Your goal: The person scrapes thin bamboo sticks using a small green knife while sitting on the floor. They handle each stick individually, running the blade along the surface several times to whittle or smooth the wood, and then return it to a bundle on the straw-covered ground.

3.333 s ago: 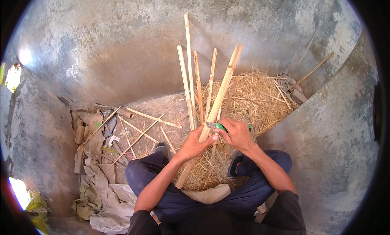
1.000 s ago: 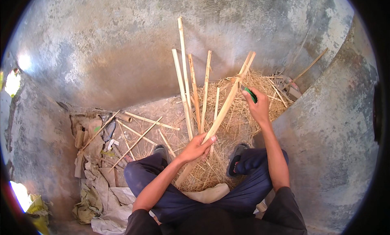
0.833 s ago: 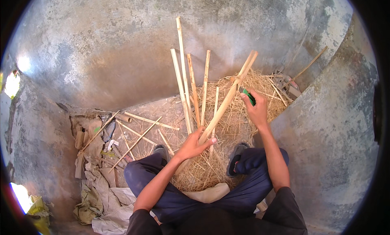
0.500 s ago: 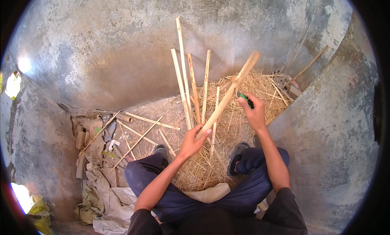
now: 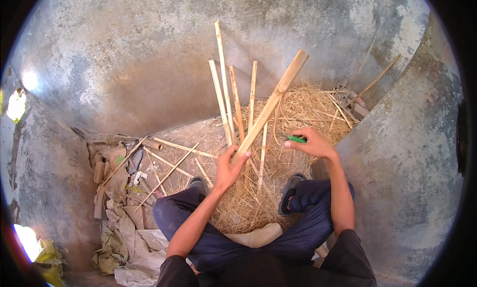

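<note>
My left hand [image 5: 229, 169] is closed round the lower end of a pale, flat bamboo strip [image 5: 272, 102], which slants up and to the right. In my right hand [image 5: 315, 144] is a green-handled craft knife [image 5: 296, 138], held to the right of the strip and apart from it. The knife's blade is hard to make out. A thin curled shaving [image 5: 278, 119] hangs beside the strip. Behind it, several bamboo sticks [image 5: 222, 103] lean upright against the wall.
Shavings [image 5: 318, 106] cover the floor between my feet and towards the far right. Loose sticks [image 5: 171, 170] lie crossed at the left, near crumpled sacking [image 5: 124, 237]. Weathered grey walls [image 5: 149, 53] close in ahead and at both sides.
My right hand with the knife has come down towards me, away from the strip. The strip's upper end has shifted left and up, and a curled shaving now shows beside it.
</note>
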Available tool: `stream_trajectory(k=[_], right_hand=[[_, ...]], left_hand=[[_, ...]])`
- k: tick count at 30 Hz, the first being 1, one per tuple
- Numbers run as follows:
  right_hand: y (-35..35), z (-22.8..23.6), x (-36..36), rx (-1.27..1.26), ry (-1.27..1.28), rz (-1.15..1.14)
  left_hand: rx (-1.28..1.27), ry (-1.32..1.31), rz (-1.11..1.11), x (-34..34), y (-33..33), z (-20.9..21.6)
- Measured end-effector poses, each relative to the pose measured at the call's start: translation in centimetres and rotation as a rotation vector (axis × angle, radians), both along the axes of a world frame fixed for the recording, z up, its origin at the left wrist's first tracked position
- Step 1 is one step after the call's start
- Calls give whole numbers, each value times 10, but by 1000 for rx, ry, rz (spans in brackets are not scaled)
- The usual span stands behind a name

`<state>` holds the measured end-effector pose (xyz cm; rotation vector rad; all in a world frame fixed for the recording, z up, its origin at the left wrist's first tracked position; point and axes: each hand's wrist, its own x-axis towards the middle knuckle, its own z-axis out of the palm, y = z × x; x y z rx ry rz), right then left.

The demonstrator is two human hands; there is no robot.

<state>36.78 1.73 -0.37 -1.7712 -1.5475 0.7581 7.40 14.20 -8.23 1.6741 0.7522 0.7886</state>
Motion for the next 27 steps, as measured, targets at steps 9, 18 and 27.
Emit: stream_trajectory(k=[9, 18, 27], right_hand=[[-5, 10, 15, 302, 895, -314], [17, -20, -31, 253, 895, -384], [20, -29, -25, 376, 255, -420]], left_hand=[[275, 130, 107, -2, 12, 0], [433, 206, 107, 3, 3, -2], [424, 222, 67, 4, 2, -6]])
